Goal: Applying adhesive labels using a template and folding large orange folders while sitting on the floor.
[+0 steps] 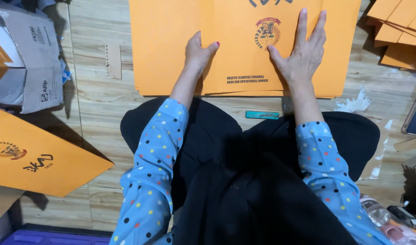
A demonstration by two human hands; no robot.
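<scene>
A stack of orange printed paper folders lies on the wooden floor in front of my crossed legs. My left hand rests on the folded edge of the top folder, fingers curled over the crease, thumb out to the right. My right hand lies flat on the same folder with its fingers spread, beside the round crest printed on it. Both sleeves are blue with coloured dots. Neither hand lifts the folder; both press down on it.
A small teal strip lies on the floor by my knees. An open cardboard box stands at the left, with an orange folder below it. More orange sheets are piled at the top right. A brown paper scrap lies left of the stack.
</scene>
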